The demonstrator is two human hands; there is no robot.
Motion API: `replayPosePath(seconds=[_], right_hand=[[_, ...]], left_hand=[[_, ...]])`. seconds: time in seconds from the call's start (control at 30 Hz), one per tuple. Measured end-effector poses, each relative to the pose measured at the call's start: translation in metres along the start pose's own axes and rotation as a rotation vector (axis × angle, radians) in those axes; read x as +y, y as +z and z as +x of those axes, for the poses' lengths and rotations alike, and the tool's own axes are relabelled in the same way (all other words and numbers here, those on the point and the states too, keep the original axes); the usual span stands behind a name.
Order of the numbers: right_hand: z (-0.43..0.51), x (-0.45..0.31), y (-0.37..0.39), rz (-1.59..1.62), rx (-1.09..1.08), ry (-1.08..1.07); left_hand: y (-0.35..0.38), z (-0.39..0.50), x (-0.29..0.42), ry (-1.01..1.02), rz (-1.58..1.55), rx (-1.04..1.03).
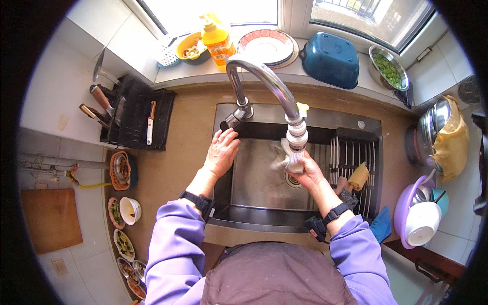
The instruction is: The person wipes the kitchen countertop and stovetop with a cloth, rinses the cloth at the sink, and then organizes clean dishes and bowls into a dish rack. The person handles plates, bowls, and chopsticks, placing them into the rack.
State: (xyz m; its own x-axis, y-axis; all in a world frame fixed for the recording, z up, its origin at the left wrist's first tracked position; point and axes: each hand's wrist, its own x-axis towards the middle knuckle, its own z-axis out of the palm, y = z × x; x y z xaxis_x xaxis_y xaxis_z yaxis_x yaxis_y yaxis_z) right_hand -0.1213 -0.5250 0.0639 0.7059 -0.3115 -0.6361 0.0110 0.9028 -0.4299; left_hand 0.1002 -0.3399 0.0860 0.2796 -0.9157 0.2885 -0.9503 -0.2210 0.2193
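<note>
Water runs from the white nozzle of the curved chrome faucet into the stainless steel sink. My right hand holds a small pale object, perhaps a cup or bowl, in that stream above the drain; the blur and splashing hide its exact kind. With fingers spread and nothing in it, my left hand is by the faucet's lever at the sink's back left; whether the fingertips touch the lever is unclear. A drying rack at the sink's right bears a yellow sponge-like roll and a gray scrubber.
An orange soap pump bottle, stacked plates and a blue basin line the windowsill. Left stands a black knife holder with knives. Several food dishes sit at lower left; a purple basin and white bowl are at right.
</note>
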Motion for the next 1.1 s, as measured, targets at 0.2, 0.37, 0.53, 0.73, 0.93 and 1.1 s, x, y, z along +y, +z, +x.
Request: replayPosePath(seconds=[0.2, 0.37, 0.53, 0.73, 0.93, 1.1], right_hand=[[0.023, 0.02, -0.018, 0.065, 0.11, -0.025], [0.007, 0.015, 0.0, -0.063, 0.053, 0.055], [-0.002, 0.004, -0.022, -0.454, -0.017, 0.139], [-0.002, 0.005, -0.026, -0.908, -0.032, -0.201], [-0.001, -0.002, -0.049, -1.546, 0.105, -0.3], [0.0, -0.015, -0.087, -1.469, 0.129, -0.244]], left_hand=[[0.022, -0.019, 0.057, -0.06, -0.364, -0.044], [0.067, 0.002, 0.112, -0.179, -0.767, -0.126], [0.059, 0.014, 0.111, -0.104, -0.638, -0.281], [0.071, 0.044, 0.098, -0.741, -1.428, -0.226], [0.059, 0.061, 0.099, -0.886, -1.541, -0.213], [0.05, 0.062, 0.09, -0.799, -1.566, -0.291]])
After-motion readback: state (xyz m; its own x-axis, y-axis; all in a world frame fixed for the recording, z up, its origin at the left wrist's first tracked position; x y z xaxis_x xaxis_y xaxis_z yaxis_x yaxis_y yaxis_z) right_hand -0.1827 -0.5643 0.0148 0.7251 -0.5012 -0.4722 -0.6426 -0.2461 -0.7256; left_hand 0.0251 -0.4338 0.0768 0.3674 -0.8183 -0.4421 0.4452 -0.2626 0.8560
